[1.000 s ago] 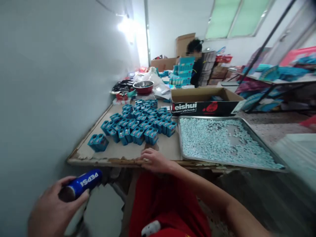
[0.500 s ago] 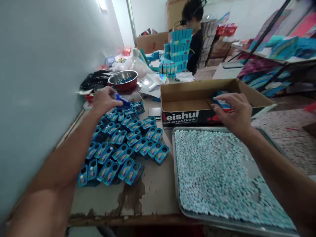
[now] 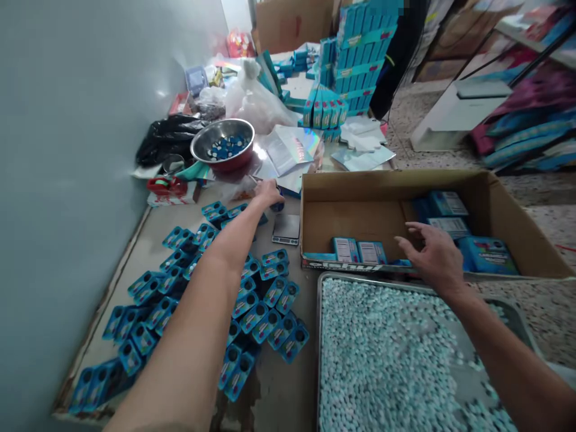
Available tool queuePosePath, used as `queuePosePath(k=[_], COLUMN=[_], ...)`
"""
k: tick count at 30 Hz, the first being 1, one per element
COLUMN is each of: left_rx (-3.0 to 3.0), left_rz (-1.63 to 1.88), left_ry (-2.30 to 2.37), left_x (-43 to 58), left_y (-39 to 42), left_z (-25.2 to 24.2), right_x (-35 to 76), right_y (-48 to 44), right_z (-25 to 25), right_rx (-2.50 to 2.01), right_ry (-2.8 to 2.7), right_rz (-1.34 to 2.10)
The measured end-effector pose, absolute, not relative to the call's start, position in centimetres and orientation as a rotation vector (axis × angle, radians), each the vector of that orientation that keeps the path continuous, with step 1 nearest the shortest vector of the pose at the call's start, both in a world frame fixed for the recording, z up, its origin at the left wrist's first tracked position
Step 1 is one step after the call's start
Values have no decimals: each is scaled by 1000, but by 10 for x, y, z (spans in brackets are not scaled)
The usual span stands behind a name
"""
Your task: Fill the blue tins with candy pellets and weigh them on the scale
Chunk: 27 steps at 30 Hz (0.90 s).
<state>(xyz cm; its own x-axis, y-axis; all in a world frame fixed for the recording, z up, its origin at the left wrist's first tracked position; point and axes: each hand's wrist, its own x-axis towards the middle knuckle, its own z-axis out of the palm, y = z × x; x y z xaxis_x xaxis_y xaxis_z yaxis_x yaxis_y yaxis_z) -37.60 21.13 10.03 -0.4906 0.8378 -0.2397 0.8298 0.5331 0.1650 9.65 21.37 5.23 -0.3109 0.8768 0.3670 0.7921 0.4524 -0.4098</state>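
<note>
Stretched far forward, my left hand (image 3: 267, 193) is closed around a small dark blue object (image 3: 278, 203), partly hidden by the fingers, so its kind is unclear. It hovers just behind a small flat scale (image 3: 286, 229). Below that forearm stand many blue packs (image 3: 270, 324), several with a dark round hole in the top. My right hand (image 3: 434, 255) is held with thumb and fingers apart and nothing between them. It is over the front edge of a cardboard carton (image 3: 355, 216), which holds several blue boxes (image 3: 488, 255) at its right side and front.
A metal tray (image 3: 320, 336) of pale blue-green tablets lies in front of the carton. Farther back are a steel bowl (image 3: 245, 129) with blue pieces, a plastic bag (image 3: 254, 99) and stacked blue boxes (image 3: 364, 57). A wall (image 3: 90, 150) bounds the left side.
My left hand has moved right with the blue object, from above the packs to near the scale. My right hand remains open by the carton. The view has tilted down, showing the carton's contents.
</note>
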Motion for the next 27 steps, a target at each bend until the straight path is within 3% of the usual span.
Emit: queuePosePath(k=[4,9,14,20,23,27], left_rx=[1330,1261,1481,1456,1388,1279], left_rz=[3,-49,-72,-39,45,198], left_ry=[2463,2470,2508,2449,2593,2677], left_x=[-382,-377,-379,-396,-405,-400], left_y=[222,205,79,-74,-58,21], left_z=[90,115,150,153,153,154], right_x=[92,91,90,85,83,82], right_y=[209,204,201,206,205,201], right_z=[56,60,64,64,65,70], right_rx=[-1456,-1434,-1397,-1452,-1532,-1641], right_ry=[-2215,-2274,-2333,-2349,-2285,-2182], right_rz=[154,175,186,258,311,373])
